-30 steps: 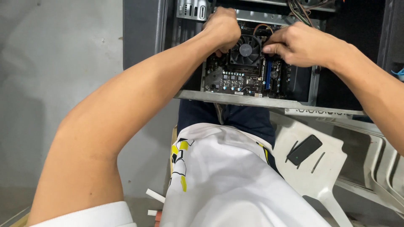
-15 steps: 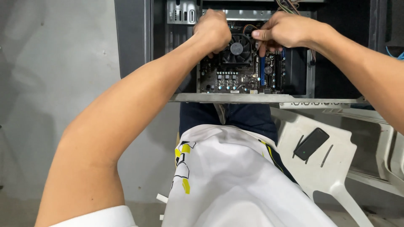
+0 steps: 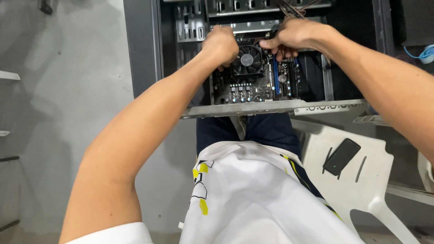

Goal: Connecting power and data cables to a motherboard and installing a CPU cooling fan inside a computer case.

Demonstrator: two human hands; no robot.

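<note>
You are looking down past your own white shirt with yellow and black markings (image 3: 253,194) into an open dark metal computer case (image 3: 140,49) that lies in front of your knees. Inside it sits a black circuit board with blue slots (image 3: 253,88), and on that board a round black cooling fan (image 3: 247,59).

Your left hand (image 3: 221,43) is curled into a loose fist at the fan's upper left edge, knuckles toward you, touching it; whether the fingers grip anything underneath cannot be seen. Your right hand (image 3: 294,36) is closed at the fan's upper right corner, thumb and fingers pinched together over the blue slots, just below a bundle of thin coloured wires (image 3: 294,9); what they pinch is hidden.

To your right stands a white plastic chair (image 3: 370,180), and a black rectangular phone (image 3: 342,156) lies flat on its seat. The floor beside you on the left is bare grey concrete (image 3: 58,113).
</note>
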